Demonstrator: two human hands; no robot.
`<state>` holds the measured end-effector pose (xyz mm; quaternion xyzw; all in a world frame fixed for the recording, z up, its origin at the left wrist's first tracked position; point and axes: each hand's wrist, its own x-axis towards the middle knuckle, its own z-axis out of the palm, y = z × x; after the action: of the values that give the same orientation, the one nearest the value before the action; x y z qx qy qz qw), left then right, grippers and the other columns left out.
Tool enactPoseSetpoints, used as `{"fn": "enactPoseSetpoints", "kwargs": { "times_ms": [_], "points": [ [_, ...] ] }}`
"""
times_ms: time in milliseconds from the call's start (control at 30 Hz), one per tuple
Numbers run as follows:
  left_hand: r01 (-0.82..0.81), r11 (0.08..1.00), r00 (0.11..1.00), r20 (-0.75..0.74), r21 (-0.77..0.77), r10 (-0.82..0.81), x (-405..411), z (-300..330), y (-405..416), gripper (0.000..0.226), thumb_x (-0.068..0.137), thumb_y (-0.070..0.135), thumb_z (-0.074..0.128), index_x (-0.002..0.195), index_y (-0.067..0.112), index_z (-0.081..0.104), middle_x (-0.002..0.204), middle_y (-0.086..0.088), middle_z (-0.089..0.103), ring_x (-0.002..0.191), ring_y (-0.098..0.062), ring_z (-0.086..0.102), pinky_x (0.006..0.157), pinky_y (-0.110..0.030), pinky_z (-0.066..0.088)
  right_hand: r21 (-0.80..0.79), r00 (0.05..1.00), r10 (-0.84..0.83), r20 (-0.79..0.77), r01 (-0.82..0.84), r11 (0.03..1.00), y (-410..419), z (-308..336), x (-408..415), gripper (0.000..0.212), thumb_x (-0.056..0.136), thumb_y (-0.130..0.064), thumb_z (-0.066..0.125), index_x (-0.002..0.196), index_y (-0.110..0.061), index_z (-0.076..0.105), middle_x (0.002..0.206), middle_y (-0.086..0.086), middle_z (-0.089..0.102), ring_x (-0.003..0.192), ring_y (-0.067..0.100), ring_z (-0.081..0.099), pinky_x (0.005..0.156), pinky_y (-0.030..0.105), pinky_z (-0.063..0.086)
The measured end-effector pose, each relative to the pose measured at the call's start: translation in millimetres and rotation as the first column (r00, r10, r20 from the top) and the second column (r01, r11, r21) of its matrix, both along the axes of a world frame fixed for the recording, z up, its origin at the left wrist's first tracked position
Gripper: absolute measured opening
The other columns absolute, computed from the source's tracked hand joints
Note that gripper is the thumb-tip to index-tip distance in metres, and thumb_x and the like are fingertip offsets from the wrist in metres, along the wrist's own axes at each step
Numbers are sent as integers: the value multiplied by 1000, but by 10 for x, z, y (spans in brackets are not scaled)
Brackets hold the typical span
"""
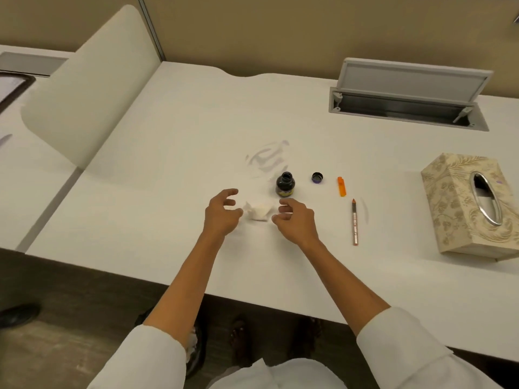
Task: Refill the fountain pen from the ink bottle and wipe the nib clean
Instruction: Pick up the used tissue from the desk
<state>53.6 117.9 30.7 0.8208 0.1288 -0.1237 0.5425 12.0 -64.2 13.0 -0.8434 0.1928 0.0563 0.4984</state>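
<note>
Two hands, left hand (222, 211) and right hand (295, 220), are hovering with fingers loosely curled, gripping nothing, flanking a crumpled tissue (259, 210) on the desk (168, 153). Ink bottle (285, 184) is standing uncapped just beyond; fountain pen (355, 221) is lying right, its printing unreadable.

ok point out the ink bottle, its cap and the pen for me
ink bottle (285, 186), head view, on its dark glass body
bottle cap (317, 177), head view, on its open inside
pen (355, 222), head view, on the middle of its barrel
</note>
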Motion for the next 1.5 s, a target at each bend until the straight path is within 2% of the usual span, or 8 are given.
{"fn": "enactPoseSetpoints", "kwargs": {
  "times_ms": [200, 500, 633, 733, 933, 1133, 1367, 1500],
  "points": [
    [184, 983, 981, -52, -17, -184, 109, -172, -25, 18, 81, 9, 69, 97, 18, 70, 98, -12, 69, 79, -32, 69, 74, -44, 60, 10, 998, -53, -15, 53, 999, 272, -43, 96, 42, 83, -7, 56, 123, -17, 66, 115, 7, 71, 104, 20, 68, 95, 33, 53],
    [247, 969, 969, -2, -21, -247, 48, -333, 110, 12, 77, 14, 73, 83, 18, 63, 88, -7, 71, 81, -24, 69, 74, -41, 59, 243, 985, -175, -5, 171, 955, 513, 11, -98, 52, 60, -24, 81, 111, -20, 71, 96, 0, 75, 95, 9, 70, 85, 31, 59],
    [173, 972, 981, -56, -156, -184, -79, -365, 276, 31, 74, 21, 78, 96, 19, 56, 88, -11, 66, 76, -24, 65, 63, -36, 54, 237, 988, -127, 90, 103, 966, 610, -21, -224, 42, 71, -10, 84, 111, -12, 73, 105, -1, 74, 91, 7, 69, 80, 17, 56],
    [132, 961, 985, -80, -244, -155, -236, -303, 435, 35, 78, 19, 78, 106, 13, 59, 82, -9, 66, 65, -18, 60, 55, -26, 48, 262, 989, -97, 113, 65, 963, 677, -45, -315, 32, 78, -9, 80, 110, -11, 74, 105, 3, 75, 95, 12, 71, 81, 21, 57],
    [8, 952, 997, -76, -306, -32, -732, -224, 836, 21, 75, 11, 80, 94, 11, 69, 77, -9, 64, 60, -15, 58, 57, -22, 50, 314, 991, 29, 129, -69, 947, 938, -43, -550, 22, 83, -16, 78, 105, -16, 73, 84, 7, 76, 82, 21, 73, 75, 35, 62],
    [-130, 939, 991, -80, -318, 110, -1454, -306, 1461, 24, 74, 10, 81, 95, 7, 71, 65, -4, 68, 52, -12, 56, 54, -21, 49, 296, 972, 214, 102, -235, 926, 1472, -81, -937, 23, 81, -15, 80, 103, -14, 76, 90, 2, 76, 83, 11, 73, 69, 21, 60],
    [-350, 893, 921, -276, -283, 274, -2201, -688, 2228, 35, 71, 18, 84, 102, 16, 70, 93, -6, 76, 82, -17, 69, 61, -29, 51, 203, 913, 408, 5, -400, 894, 2227, -471, -1404, 17, 80, -14, 77, 97, -18, 78, 86, -4, 76, 76, 6, 72, 73, 26, 62],
    [-596, 743, 791, -384, -305, 477, -2448, -877, 2557, 39, 79, 42, 74, 110, 19, 67, 113, -4, 71, 104, -18, 65, 77, -35, 54, 137, 895, 433, -105, -418, 898, 2565, -782, -1593, 17, 82, -15, 74, 98, -20, 78, 83, -9, 72, 79, 4, 70, 78, 32, 62]
  ]
}}
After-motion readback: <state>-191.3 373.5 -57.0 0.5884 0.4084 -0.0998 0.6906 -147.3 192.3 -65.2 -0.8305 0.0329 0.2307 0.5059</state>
